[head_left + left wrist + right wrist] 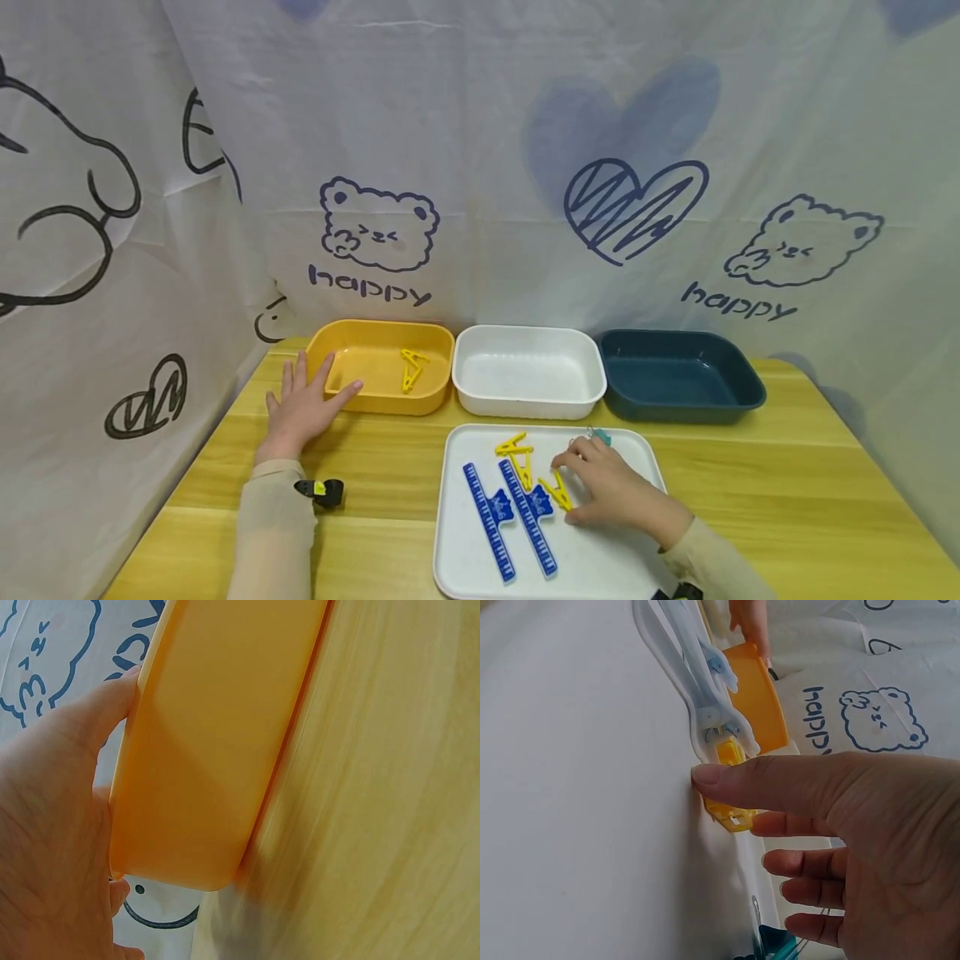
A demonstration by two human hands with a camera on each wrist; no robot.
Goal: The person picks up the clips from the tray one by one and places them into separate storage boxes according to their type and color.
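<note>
- clip (562,498) of yellow plastic, at nine o'clock from the right hand (615,490), near the middle of a white tray (600,567)
- right thumb and forefinger curve about it; whether they pinch it i cannot tell
- left hand (303,410), fingers spread, touches the yellow bin (390,404) at about nine o'clock on its rim
- two loose yellow clips (522,475) at eleven o'clock on the tray, two blue piano-patterned clips (527,518) at nine, a teal clip (602,437) at one
- two binned yellow clips (410,380) at the yellow bin's three o'clock
- white bin (528,404) at the tray's twelve, dark blue bin (678,410) between one and two
</note>
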